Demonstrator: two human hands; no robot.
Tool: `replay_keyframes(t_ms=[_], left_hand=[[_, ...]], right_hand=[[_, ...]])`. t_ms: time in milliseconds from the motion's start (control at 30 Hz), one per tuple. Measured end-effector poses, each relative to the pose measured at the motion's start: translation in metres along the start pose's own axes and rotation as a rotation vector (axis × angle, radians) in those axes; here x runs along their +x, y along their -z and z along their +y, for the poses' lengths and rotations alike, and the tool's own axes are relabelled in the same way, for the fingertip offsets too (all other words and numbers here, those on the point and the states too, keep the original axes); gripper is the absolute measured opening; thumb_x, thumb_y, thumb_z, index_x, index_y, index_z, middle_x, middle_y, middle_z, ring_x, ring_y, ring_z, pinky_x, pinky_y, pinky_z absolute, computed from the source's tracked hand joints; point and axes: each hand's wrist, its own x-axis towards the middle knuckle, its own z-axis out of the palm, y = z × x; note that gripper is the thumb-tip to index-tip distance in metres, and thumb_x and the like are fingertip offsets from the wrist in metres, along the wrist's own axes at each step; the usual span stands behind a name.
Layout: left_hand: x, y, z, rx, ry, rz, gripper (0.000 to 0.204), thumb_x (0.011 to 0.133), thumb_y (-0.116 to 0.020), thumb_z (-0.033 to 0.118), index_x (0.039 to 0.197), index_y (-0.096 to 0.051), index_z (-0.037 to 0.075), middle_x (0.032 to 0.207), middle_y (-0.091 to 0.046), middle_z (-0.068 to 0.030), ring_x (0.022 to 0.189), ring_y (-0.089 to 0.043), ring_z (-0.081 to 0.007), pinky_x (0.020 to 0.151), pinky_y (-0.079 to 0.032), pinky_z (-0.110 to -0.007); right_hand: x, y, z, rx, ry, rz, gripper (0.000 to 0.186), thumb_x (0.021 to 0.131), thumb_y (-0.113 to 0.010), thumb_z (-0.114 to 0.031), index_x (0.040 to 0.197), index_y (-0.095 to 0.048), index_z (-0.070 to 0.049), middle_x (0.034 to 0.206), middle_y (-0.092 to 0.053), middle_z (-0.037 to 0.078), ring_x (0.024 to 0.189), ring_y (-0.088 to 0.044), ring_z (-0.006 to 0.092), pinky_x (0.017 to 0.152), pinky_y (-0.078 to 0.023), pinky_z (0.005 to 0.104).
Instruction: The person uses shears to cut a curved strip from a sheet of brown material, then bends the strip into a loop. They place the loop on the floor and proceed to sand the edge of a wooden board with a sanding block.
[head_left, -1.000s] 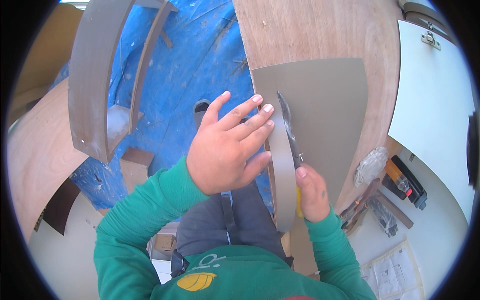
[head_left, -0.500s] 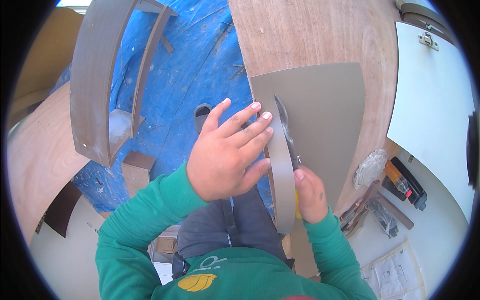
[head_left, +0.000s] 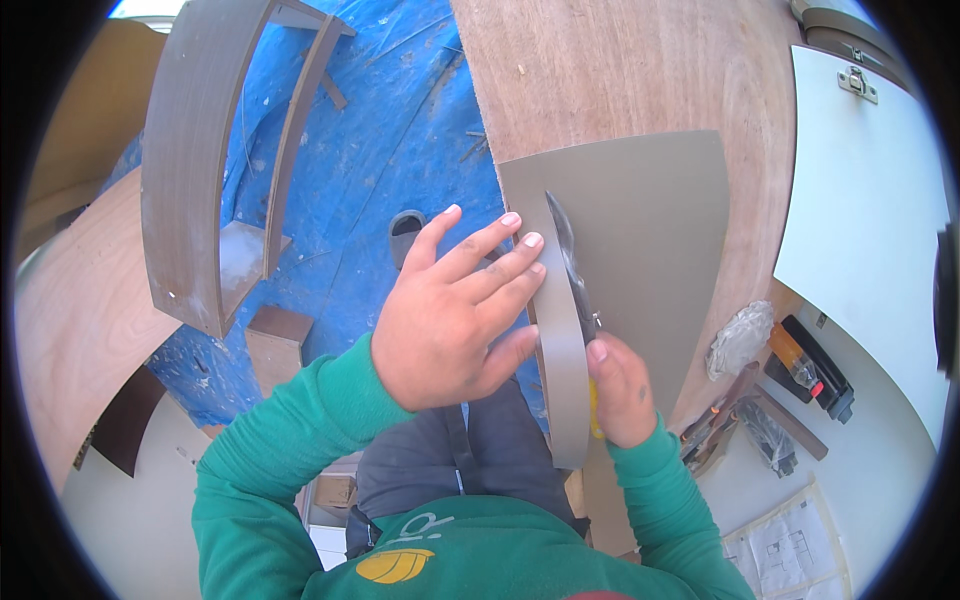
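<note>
Head view. Brown-grey sheet (head_left: 655, 225) lies on the wooden board (head_left: 630, 75), right of the person's legs (head_left: 500, 430). A narrow strip (head_left: 566, 375) runs along the sheet's left side, its near part bowed upward.

Right hand (head_left: 625, 392) is wrapped around the yellow handle (head_left: 597, 410) of dark-bladed shears (head_left: 568, 245); thumb lies on top, remaining fingers hidden, so their grip can't be told. Blades point far, just right of the strip, over the sheet.

Left hand (head_left: 448, 318) palm down: little finger spread wide, the next three nearer together, thumb apart. Fingertips at the strip's left edge, pinching nothing visible.

Step in hand reads as cutting the strip along the sheet, part way through: the blade tip is well short of the far edge. Next move, in my judgement, calls for a squeeze on the handle, blades kept parallel to the left edge, the left hand steadying the strip with fingertips clear of the blades.

Far left: wooden frame (head_left: 188, 185) on blue tarp (head_left: 385, 115).
</note>
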Motion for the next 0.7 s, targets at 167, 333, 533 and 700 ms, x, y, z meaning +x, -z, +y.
replay_keyframes(t_ms=[167, 333, 533, 700], left_hand=[[-0.0003, 0.0014, 0.0008, -0.012, 0.006, -0.003, 0.047, 0.081, -0.077, 0.026, 0.122, -0.07, 0.002, 0.136, -0.066, -0.0138, 0.139, -0.052, -0.032, 0.118, -0.03, -0.062], [0.0002, 0.002, 0.0006, -0.019, 0.004, -0.007, 0.047, 0.082, -0.077, 0.026, 0.122, -0.07, 0.002, 0.136, -0.066, -0.0138, 0.139, -0.052, -0.0323, 0.118, -0.03, -0.062], [-0.0006, 0.0039, 0.0005, -0.026, 0.006, -0.013, 0.048, 0.082, -0.077, 0.025, 0.123, -0.07, 0.002, 0.137, -0.065, -0.014, 0.139, -0.053, -0.0326, 0.118, -0.03, -0.062], [-0.0002, 0.0061, 0.0015, -0.054, 0.019, -0.029, 0.055, 0.075, -0.079, 0.02, 0.126, -0.069, 0.003, 0.142, -0.064, -0.0134, 0.142, -0.051, -0.0339, 0.119, -0.028, -0.062]], right_hand=[[0.0021, 0.0004, -0.0004, 0.036, 0.0, -0.012, 0.051, 0.108, -0.047, -0.045, 0.096, -0.062, 0.002, 0.078, -0.062, 0.007, 0.073, -0.06, 0.0146, 0.067, -0.048, 0.0311], [0.0012, 0.0015, 0.0024, -0.014, -0.005, -0.015, 0.052, 0.108, -0.047, -0.046, 0.095, -0.061, 0.002, 0.077, -0.061, 0.006, 0.071, -0.06, 0.0148, 0.065, -0.048, 0.0308], [0.0031, -0.0014, -0.0011, 0.007, 0.019, -0.002, 0.052, 0.108, -0.047, -0.046, 0.094, -0.061, 0.002, 0.077, -0.062, 0.006, 0.07, -0.06, 0.0151, 0.065, -0.048, 0.0308], [0.0068, -0.0038, -0.007, 0.083, 0.005, -0.005, 0.052, 0.108, -0.047, -0.046, 0.095, -0.062, 0.002, 0.077, -0.062, 0.006, 0.07, -0.059, 0.0146, 0.065, -0.048, 0.0308]])
